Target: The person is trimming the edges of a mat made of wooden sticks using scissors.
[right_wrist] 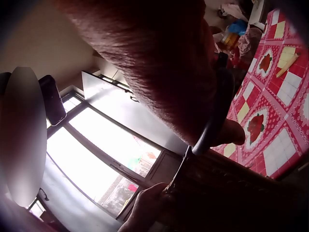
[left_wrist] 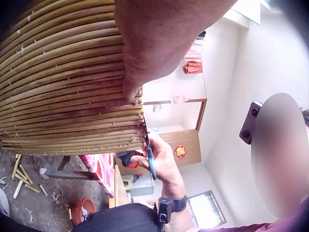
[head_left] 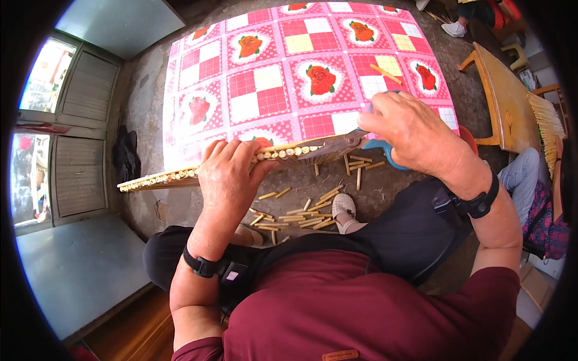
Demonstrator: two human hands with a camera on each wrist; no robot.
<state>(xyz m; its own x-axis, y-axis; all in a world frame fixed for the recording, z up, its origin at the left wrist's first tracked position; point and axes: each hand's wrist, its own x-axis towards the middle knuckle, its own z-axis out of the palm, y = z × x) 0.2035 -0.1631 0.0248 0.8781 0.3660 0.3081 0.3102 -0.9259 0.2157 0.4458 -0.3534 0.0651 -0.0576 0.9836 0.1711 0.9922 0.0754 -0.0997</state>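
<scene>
Straw-yellow stalks, bound into a ribbed mat, lie at the near edge of the table, round ends towards me. My left hand curls over its rim, seemingly to steady it; my right hand is curled round blue-handled scissors, blades at that rim.

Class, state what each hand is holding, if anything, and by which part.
The left hand grips the mat by its edge, at the row of stalk ends. The right hand holds the scissors by their blue handles.
</scene>
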